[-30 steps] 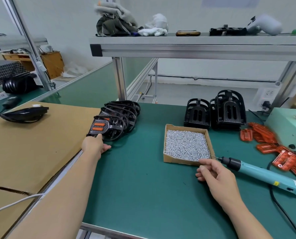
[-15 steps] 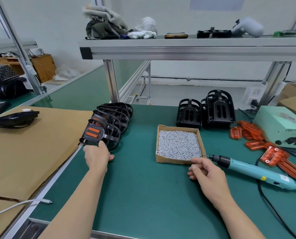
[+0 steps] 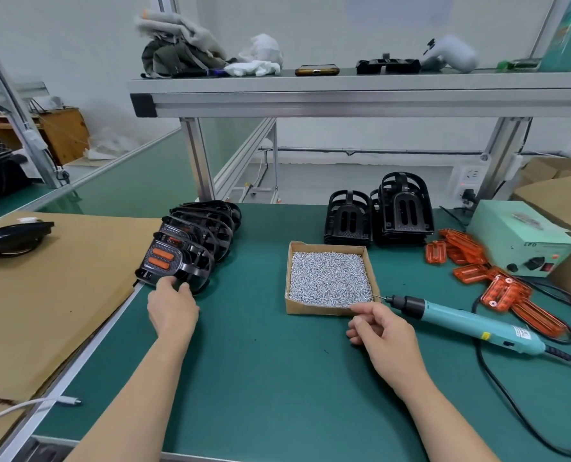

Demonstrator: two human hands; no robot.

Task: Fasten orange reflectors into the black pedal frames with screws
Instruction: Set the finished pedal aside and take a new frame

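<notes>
- On the green tabletop (image 3: 260, 361), a cardboard box (image 3: 310, 309) heaped with small silver screws (image 3: 327, 278) serves as the landmark.
- Left of the box, a row of black pedal frames (image 3: 210, 221) leans one behind another; the front pedal frame (image 3: 177, 261) already shows two orange reflectors in its face.
- The left hand (image 3: 172, 310) reaches to that front frame, left of the box; its grip is closed on the frame's near lower edge, thumb and fingers pinching it.
- The right hand (image 3: 389, 335) sits at the box's near right corner, fingers curled, thumb and forefinger drawn together at the rim; I cannot tell whether this grip has a screw in it.
- Just right of the box lies a teal electric screwdriver (image 3: 460, 320), its bit pointing at the box's right wall, its black cable trailing away from the box.
- Further right of the box, loose orange reflectors (image 3: 507, 291) lie scattered; beyond them stands a pale green power unit (image 3: 524, 241).
- Behind the box, more empty pedal frames (image 3: 377, 215) stand stacked upright.
</notes>
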